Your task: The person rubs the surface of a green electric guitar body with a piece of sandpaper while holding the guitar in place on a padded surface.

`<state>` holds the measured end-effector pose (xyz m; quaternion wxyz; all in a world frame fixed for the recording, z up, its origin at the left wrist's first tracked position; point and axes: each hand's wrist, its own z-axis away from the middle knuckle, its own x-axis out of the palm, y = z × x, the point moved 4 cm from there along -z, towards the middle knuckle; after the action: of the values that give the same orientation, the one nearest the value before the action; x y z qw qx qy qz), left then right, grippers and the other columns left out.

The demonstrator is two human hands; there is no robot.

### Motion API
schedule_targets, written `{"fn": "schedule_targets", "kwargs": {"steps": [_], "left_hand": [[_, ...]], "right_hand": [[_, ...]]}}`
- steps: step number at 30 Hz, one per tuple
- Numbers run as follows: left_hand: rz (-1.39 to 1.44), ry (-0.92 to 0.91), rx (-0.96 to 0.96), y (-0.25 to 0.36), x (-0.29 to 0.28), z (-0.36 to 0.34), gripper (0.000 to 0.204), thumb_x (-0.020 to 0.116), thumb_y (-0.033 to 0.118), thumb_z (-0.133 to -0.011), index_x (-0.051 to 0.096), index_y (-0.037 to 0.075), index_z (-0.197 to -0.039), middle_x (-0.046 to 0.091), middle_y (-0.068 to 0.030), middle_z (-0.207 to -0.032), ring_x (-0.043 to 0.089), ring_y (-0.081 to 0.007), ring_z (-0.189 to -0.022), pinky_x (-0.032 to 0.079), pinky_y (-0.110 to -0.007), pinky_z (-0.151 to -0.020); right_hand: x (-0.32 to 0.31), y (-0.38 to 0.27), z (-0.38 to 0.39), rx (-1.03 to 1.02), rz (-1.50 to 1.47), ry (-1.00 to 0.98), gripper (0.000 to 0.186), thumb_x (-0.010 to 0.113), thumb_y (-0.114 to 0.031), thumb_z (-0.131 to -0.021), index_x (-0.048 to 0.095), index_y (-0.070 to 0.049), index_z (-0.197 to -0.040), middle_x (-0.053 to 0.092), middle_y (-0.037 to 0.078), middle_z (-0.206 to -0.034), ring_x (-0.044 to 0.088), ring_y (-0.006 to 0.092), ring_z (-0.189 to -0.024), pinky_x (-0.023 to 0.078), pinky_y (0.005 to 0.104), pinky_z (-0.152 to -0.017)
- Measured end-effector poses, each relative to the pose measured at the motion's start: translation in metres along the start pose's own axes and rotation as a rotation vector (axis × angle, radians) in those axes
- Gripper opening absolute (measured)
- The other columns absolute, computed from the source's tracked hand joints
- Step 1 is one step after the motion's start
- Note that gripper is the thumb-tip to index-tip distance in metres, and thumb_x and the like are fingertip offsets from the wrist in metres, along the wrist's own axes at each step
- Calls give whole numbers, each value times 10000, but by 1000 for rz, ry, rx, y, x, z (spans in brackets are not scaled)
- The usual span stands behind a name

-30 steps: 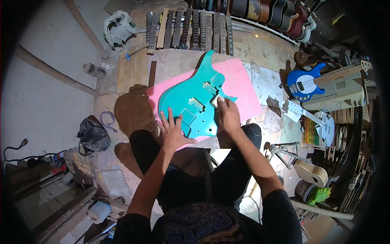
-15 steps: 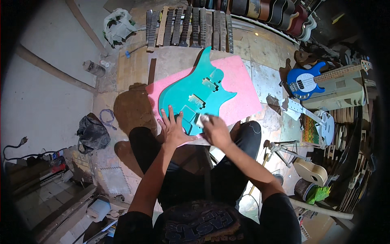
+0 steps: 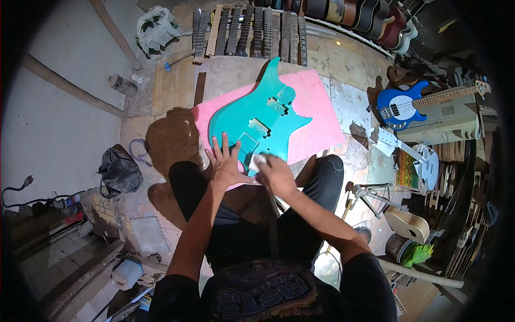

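Observation:
A turquoise electric guitar body (image 3: 255,107), with routed cavities, lies on a pink sheet (image 3: 322,107) in front of me. My left hand (image 3: 224,166) is spread over the body's lower left end, fingers apart and resting on it. My right hand (image 3: 276,176) grips a small white pad or cloth (image 3: 257,161) against the body's lower edge, beside the rectangular cavity and close to my left thumb. The pad is partly hidden by my fingers.
Guitar necks (image 3: 249,32) lie in a row beyond the body. A blue bass (image 3: 402,107), a pale guitar (image 3: 427,169), a metal stand (image 3: 370,196) and an acoustic body (image 3: 407,225) are at the right. A black bag (image 3: 118,172) sits at the left.
My right hand with the pad has moved from the body's right side down and leftward to its lower end. My left hand still rests on the body.

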<state>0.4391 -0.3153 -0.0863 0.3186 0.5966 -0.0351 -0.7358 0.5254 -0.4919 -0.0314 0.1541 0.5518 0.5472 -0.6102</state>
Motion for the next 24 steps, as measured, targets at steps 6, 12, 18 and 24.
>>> {"fn": "schedule_targets", "kwargs": {"steps": [6,12,18,24], "left_hand": [[29,8,-2,4,-2,-1,1411,985,604,-413,391,113,-1594,-60,-251,-1730,-129,-550,-1557,67,-868,-1102],[32,22,3,2,-1,1,1399,987,602,-412,405,107,-1584,-53,-250,-1731,-125,-543,-1560,66,-861,-1110],[5,-61,-34,7,-6,0,1452,988,618,-426,332,107,-1616,-72,-268,-1722,-151,-546,-1554,56,-825,-1149],[16,10,0,3,1,-2,1419,979,615,-415,372,152,-1611,-61,-236,-1733,-108,-542,-1562,75,-850,-1124]], "right_hand": [[-25,74,-51,350,148,93,434,661,-82,-907,624,-49,-1338,658,248,-1183,622,448,-998,520,517,-846],[22,-9,-3,71,34,66,498,692,-62,-857,613,-43,-1348,636,224,-1242,627,425,-1075,516,513,-927],[-12,49,-43,264,143,116,422,653,-64,-904,631,-51,-1325,669,233,-1164,633,438,-999,519,514,-857],[25,32,-14,317,-11,88,548,677,-54,-860,588,-67,-1400,628,245,-1254,620,440,-1080,519,503,-924]]}}
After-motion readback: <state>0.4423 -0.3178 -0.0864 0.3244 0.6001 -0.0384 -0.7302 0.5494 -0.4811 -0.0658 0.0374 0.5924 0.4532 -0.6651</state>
